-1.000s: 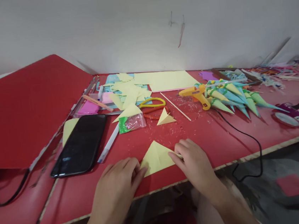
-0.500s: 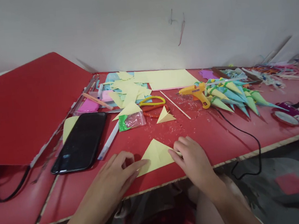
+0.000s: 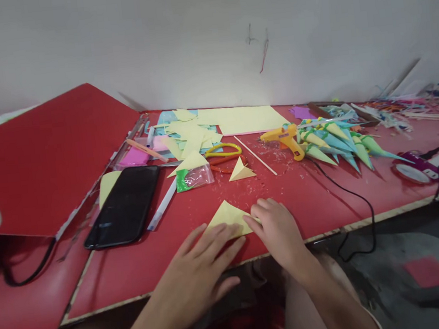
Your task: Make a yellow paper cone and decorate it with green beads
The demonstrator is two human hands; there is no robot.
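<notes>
A creased piece of pale yellow paper [image 3: 228, 214] lies near the front edge of the red table, its point facing away from me. My left hand [image 3: 209, 254] rests across the paper's left and near part, fingers spread and flat. At the paper's right corner, my right hand [image 3: 277, 226] pinches the edge between thumb and curled fingers. Just beyond is a small folded yellow paper piece [image 3: 241, 169]. Scissors with yellow and red handles [image 3: 224, 151] lie behind it, partly under paper. My left palm hides some of the sheet.
A black phone [image 3: 126, 208] and a pen [image 3: 163, 204] lie to the left. A yellow glue gun [image 3: 284, 141] with a black cord [image 3: 345, 185] sits right, beside several yellow and blue paper cones [image 3: 345, 143]. Cut paper scraps [image 3: 188, 133] are heaped at the back.
My left hand has moved right and opened out flat over the paper, covering its left corner. My right hand keeps its hold on the right corner. The view has shifted slightly.
</notes>
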